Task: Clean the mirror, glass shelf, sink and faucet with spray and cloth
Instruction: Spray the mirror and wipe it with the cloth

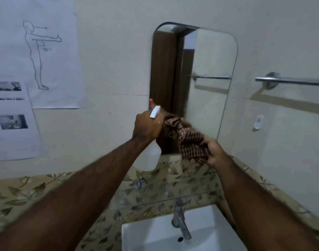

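Note:
My left hand (147, 126) grips the neck of a translucent white spray bottle (148, 157), whose white trigger head with an orange tip points at the mirror (209, 69). My right hand (214, 151) holds a bunched brown checked cloth (190, 142) just in front of the mirror's lower edge, right beside the bottle. Below my arms runs the glass shelf (155, 201). Under it stand the metal faucet (180, 220) and the white square sink (149, 236).
Paper sheets with a body drawing (46, 51) and photos hang on the wall at left. A chrome towel bar (291, 81) and a small white hook (258, 122) are on the wall at right. A leaf-patterned tile band (28, 192) runs behind the sink.

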